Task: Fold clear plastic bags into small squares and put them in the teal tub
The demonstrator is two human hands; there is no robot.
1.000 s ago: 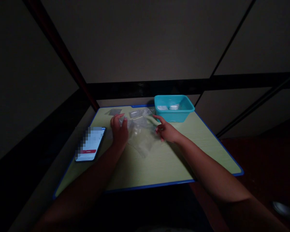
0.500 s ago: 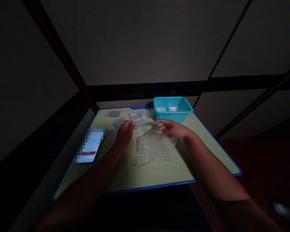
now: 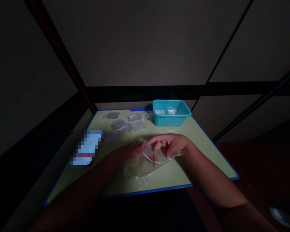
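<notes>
A clear plastic bag point(image 3: 137, 169) is stretched between my two hands over the near middle of the table. My right hand point(image 3: 171, 145) grips the bag's edge with thumb and bent fingers; one finger reaches down at the bag's mouth, though whether it is inside I cannot tell. My left hand point(image 3: 132, 151) is closed at the bag's left upper edge, its fingertips close to my right index finger. Beyond my hands lie several small clear packets with grey flat contents, among them one packet point(image 3: 138, 126) and another packet point(image 3: 113, 115).
A turquoise plastic basket point(image 3: 171, 120) with white packets inside stands at the back right of the table. At the left edge lies a phone point(image 3: 88, 148) with a lit, blurred screen. The yellow-green tabletop point(image 3: 203, 154) has a blue rim. A wall point(image 3: 145, 48) rises behind it.
My left hand has come back from the small packets toward me and now holds the bag. My right hand has moved nearer too, and the bag is lifted and spread between both hands.
</notes>
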